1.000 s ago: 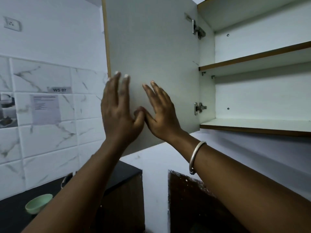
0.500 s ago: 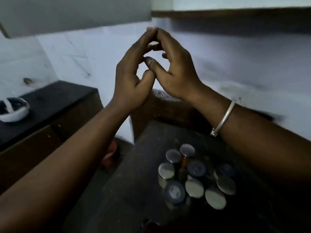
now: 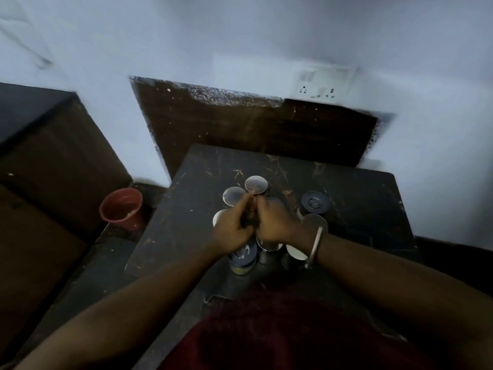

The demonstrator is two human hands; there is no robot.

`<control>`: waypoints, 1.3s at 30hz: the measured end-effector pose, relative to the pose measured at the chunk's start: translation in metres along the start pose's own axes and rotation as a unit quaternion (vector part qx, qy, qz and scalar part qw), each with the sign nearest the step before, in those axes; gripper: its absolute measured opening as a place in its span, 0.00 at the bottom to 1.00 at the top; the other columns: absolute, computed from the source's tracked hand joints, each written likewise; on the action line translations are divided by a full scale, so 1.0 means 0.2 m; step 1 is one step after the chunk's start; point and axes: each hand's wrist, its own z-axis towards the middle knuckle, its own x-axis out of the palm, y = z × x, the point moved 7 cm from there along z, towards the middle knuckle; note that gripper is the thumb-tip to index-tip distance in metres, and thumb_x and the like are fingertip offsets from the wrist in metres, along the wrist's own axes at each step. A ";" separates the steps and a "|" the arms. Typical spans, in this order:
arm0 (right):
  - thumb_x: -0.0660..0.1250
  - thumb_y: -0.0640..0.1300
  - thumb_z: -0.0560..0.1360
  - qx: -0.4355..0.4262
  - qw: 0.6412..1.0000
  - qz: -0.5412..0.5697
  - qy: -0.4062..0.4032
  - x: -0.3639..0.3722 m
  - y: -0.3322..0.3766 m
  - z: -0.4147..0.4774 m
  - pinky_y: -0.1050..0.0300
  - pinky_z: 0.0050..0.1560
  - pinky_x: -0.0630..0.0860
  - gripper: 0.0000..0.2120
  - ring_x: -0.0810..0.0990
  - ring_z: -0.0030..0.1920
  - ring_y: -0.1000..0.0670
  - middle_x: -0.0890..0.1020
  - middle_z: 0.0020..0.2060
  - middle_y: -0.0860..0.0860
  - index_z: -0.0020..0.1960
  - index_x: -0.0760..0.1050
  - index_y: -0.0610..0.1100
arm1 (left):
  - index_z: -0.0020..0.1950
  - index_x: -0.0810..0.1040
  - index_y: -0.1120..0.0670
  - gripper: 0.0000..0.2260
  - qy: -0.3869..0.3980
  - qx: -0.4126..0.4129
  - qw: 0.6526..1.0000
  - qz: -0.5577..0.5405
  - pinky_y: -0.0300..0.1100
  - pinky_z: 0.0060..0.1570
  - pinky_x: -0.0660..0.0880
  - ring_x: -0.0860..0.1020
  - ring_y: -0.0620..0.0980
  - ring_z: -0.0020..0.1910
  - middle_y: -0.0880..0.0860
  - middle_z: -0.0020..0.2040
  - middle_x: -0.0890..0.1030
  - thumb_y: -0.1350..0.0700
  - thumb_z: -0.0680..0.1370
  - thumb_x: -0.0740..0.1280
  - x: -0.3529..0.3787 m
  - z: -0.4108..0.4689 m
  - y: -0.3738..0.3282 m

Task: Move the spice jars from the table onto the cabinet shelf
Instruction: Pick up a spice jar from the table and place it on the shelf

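The spice jars (image 3: 256, 184) stand clustered mid-table, most with silvery round lids, a few with dark blue ones; their contents cannot be made out. One dark-lidded jar (image 3: 314, 202) sits apart at 3 o'clock. Both hands meet above the cluster: the left hand (image 3: 232, 228) and right hand (image 3: 277, 222) are curled, fingers touching, but whether either grips a jar is unclear. A red cup (image 3: 121, 208) stands off the dark table (image 3: 360, 198) at 9 o'clock.

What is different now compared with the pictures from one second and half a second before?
Both hands came down from the open cabinet door to the cluster of round-lidded spice jars on the dark scratched table. The left hand and right hand now sit together among the jars; whether either has a grip is unclear. The jars stayed clustered on the table.
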 end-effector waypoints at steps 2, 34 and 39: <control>0.72 0.52 0.70 0.053 0.993 -0.077 0.066 0.16 -0.12 -0.01 0.43 0.61 0.76 0.43 0.76 0.66 0.34 0.72 0.68 0.38 0.78 0.55 0.44 | 0.78 0.65 0.45 0.35 0.053 -0.007 0.997 0.053 0.31 0.56 0.74 0.80 0.42 0.57 0.49 0.62 0.82 0.59 0.71 0.66 0.12 -0.03 0.09; 0.72 0.37 0.63 -0.185 0.706 0.682 -0.049 -1.06 0.09 -0.24 0.46 0.53 0.76 0.29 0.80 0.51 0.43 0.78 0.54 0.40 0.64 0.73 0.42 | 0.75 0.68 0.60 0.42 0.120 -0.020 0.816 -0.566 0.57 0.59 0.79 0.78 0.61 0.60 0.65 0.64 0.76 0.46 0.68 0.82 -0.19 0.36 -0.81; 0.72 0.52 0.70 -0.121 0.743 0.584 -0.305 -1.07 0.07 -0.37 0.54 0.52 0.82 0.27 0.84 0.59 0.48 0.83 0.60 0.50 0.68 0.73 0.52 | 0.70 0.76 0.59 0.30 0.032 0.002 0.852 -0.522 0.54 0.52 0.83 0.83 0.59 0.55 0.62 0.58 0.83 0.49 0.72 0.76 -0.24 0.41 -0.90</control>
